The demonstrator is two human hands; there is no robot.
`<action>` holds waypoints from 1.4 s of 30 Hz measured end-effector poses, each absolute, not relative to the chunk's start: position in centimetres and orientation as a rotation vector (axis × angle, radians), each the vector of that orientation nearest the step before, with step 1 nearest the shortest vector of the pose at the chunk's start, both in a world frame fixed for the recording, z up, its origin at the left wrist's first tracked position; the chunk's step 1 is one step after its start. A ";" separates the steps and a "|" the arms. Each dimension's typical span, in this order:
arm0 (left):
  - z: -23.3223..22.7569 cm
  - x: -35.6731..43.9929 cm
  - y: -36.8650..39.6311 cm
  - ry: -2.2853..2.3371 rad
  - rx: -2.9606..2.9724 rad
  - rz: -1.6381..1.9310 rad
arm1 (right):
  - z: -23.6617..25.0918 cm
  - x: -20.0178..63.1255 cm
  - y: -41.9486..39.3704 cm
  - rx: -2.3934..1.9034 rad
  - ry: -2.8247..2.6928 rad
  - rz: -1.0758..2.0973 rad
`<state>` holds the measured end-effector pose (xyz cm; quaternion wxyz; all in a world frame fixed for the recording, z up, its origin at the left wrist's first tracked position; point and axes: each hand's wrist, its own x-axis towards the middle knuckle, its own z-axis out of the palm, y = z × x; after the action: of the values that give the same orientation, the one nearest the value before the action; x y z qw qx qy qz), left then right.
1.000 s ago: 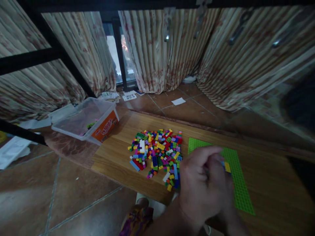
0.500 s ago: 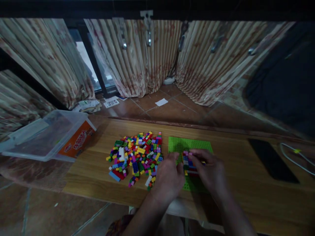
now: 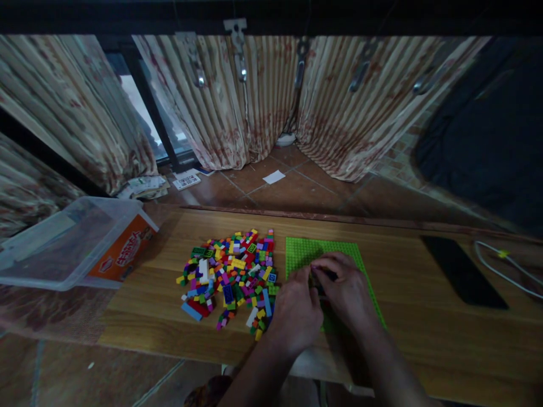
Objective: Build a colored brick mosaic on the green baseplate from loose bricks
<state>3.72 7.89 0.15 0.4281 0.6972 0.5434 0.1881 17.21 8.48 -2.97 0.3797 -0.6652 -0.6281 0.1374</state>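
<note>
My left hand [image 3: 297, 308] and my right hand [image 3: 347, 289] meet over a green studded baseplate [image 3: 300, 249]. Between their fingers is a small build of toy bricks [image 3: 316, 278], mostly covered, with only dark and purplish bits showing. The left fingers are closed against its left side. My right thumb and fingers pinch it from above and the right. Whether the build is fixed to the plate cannot be seen. Left of the plate lies a heap of loose, many-coloured toy bricks [image 3: 238, 263], close to my left hand.
A clear plastic bin [image 3: 55, 277] with an orange label stands at the table's left end. To the right lie a black flat slab [image 3: 464, 271] and a white cable [image 3: 487, 254] with a yellow tie. Curtains [image 3: 254, 113] hang beyond the wooden table [image 3: 144, 316].
My hands have come together and now cover the brick build, which showed more of its colours before. The whole view has shifted slightly.
</note>
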 end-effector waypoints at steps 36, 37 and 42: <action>-0.7 4.5 7.9 1.385 1.892 0.375 | -2.5 17.3 9.3 -1.776 -1.331 0.591; -0.7 4.5 7.9 1.382 1.896 0.371 | -2.5 17.3 9.2 -1.781 -1.336 0.589; -0.6 4.4 8.0 1.391 1.871 0.384 | -2.6 18.0 9.1 -1.741 -1.281 0.634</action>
<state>4.39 7.95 -0.62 0.3796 0.7326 0.5447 0.1502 17.96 9.06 -2.59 0.4301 -0.6978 -0.5133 0.2542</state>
